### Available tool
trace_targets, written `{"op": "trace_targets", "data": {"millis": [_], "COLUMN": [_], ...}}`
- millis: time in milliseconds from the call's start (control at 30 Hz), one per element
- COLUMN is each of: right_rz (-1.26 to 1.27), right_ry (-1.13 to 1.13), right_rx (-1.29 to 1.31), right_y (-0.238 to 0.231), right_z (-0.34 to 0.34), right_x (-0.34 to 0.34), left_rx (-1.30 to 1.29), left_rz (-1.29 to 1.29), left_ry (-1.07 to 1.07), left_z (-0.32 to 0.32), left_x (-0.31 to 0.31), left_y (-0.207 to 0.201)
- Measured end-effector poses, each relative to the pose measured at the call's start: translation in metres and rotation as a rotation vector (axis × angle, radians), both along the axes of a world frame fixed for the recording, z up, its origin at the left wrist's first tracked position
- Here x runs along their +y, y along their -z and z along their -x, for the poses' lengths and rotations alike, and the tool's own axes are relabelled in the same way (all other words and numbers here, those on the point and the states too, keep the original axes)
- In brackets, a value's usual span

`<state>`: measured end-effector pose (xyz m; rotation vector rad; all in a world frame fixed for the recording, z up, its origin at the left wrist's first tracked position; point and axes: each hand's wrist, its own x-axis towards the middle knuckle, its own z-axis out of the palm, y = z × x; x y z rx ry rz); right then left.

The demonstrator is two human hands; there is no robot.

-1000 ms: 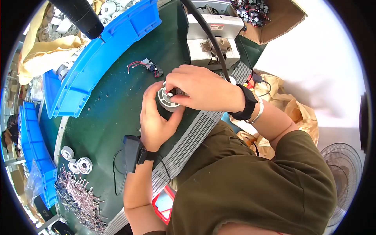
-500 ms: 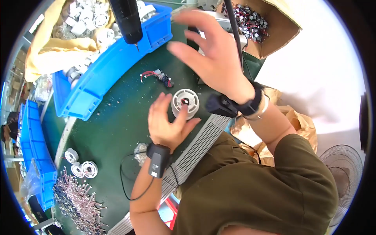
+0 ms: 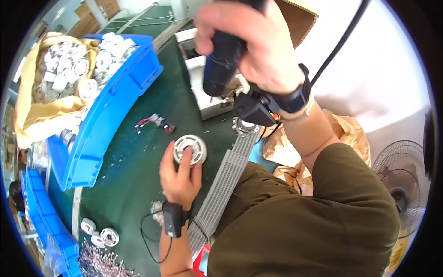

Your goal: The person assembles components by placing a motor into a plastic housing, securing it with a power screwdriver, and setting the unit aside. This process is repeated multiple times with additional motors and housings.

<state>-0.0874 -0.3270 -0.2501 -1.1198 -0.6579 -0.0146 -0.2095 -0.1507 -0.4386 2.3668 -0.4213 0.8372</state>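
Observation:
My right hand is wrapped round a black electric screwdriver, slightly blurred by motion. Its tip points down over an off-white box-like device; whether they touch I cannot tell. On the green bench my left hand grips a white round plastic housing with slots round its rim. One finger presses into the middle of the housing, and the others lie along its near and left sides. Beyond it lies a small bundle of red and black wired parts.
A blue bin holds many white plastic parts, some in a yellow-brown bag. White round parts and a heap of wired pieces lie at the lower left. A perforated grey strip edges the bench. A cardboard box stands at the back.
My right hand, open before, has taken hold of the screwdriver, now above the off-white device. My left hand has closed onto the round housing. The whole view has shifted.

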Motion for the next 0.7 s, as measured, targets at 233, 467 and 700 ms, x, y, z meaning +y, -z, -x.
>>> {"op": "trace_targets", "data": {"millis": [233, 467, 700], "right_rz": [0.132, 0.14, 0.099], "right_ry": [0.226, 0.294, 0.262], "right_rx": [-0.419, -0.062, -0.057], "right_y": [0.049, 0.057, 0.059], "right_z": [-0.031, -0.021, -0.013], "right_x": [-0.042, -0.038, -0.036], "left_rx": [0.019, 0.039, 0.037], "left_rz": [-0.027, -0.032, -0.02], "left_ry": [0.023, 0.017, 0.024], "left_z": [0.0, 0.002, 0.002], "left_x": [0.001, 0.002, 0.002], "left_y": [-0.002, -0.001, -0.001]}}
